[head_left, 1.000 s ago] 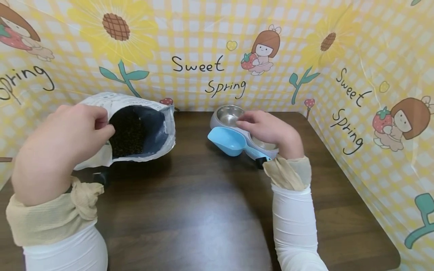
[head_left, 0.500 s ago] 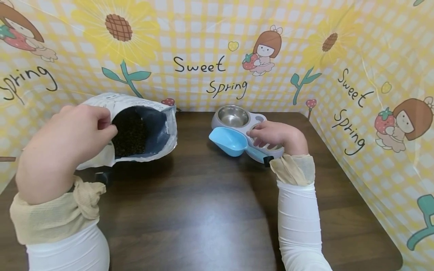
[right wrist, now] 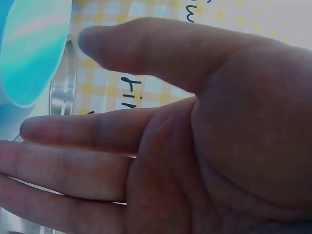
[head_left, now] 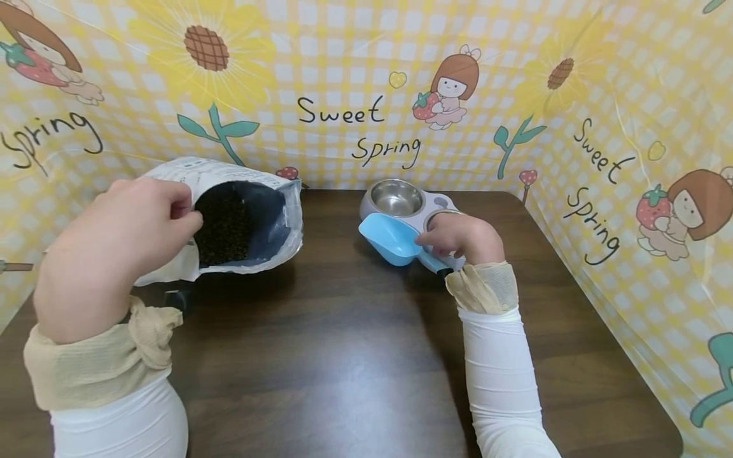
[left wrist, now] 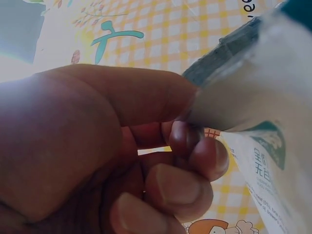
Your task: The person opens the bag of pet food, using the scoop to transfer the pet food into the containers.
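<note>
My left hand (head_left: 114,248) pinches the edge of a white printed bag (head_left: 291,245) between thumb and fingers. The bag's mouth gapes toward me, with dark brown pellets (head_left: 223,232) inside. In the left wrist view, the bag's wall (left wrist: 248,92) runs up from the fingertips. A light blue scoop (head_left: 389,238) lies against a pale double pet bowl (head_left: 396,198) with round metal dishes. Over its handle is my right hand (head_left: 466,235). The right wrist view shows that hand with straight fingers and the thumb spread apart; the scoop's cup (right wrist: 34,53) lies beyond the thumb tip.
A dark wooden table (head_left: 321,356) lies under everything, its rounded corner at the front right. Behind and to both sides hangs a yellow checked cloth (head_left: 332,57) with flowers and cartoon figures. The bowl stands near the table's back edge.
My right hand has come from over the bowl's dishes down and toward the scoop's handle, thumb side now beside the cup. The left hand keeps its pinch on the bag.
</note>
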Motion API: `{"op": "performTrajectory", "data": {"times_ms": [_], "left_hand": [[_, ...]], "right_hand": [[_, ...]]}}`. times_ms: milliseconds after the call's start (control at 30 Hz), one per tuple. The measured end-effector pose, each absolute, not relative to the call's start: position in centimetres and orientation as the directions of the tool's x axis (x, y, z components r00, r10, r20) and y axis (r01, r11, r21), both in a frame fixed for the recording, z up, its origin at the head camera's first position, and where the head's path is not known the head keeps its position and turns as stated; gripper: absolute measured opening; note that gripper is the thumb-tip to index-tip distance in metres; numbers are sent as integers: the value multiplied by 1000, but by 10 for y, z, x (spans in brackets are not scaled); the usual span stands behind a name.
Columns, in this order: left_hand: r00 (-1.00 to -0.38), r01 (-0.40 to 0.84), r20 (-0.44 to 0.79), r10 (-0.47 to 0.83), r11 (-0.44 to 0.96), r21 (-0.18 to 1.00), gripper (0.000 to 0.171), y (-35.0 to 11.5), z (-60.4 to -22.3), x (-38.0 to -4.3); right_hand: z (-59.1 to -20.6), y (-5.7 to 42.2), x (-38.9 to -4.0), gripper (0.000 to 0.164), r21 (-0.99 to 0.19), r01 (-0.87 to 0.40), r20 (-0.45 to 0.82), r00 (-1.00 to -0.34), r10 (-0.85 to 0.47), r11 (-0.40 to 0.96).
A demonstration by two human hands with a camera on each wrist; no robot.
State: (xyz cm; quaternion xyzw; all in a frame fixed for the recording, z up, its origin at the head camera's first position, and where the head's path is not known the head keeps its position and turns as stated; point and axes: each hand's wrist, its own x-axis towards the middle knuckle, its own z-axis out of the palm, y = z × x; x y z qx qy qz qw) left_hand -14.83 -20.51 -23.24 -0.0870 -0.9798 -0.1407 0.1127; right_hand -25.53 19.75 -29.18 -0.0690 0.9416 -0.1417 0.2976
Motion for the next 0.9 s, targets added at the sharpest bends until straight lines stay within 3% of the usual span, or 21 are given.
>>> {"op": "performTrajectory", "data": {"times_ms": [200,500,900], "left_hand": [[-959,208,241,146,944,255,27,-207,-233,-149],[-960,201,242,139,947,250,28,-206,-234,-148],[-966,207,207,157,947,247,29,-206,-233,-148]], "right_hand": [[-297,193,-256,36,-237,-59,-519,-836,-178,970],[-304,193,-258,24,-163,-116,-547,-815,-188,980],[-307,190,-260,37,-112,-67,-575,-810,-119,991]]}}
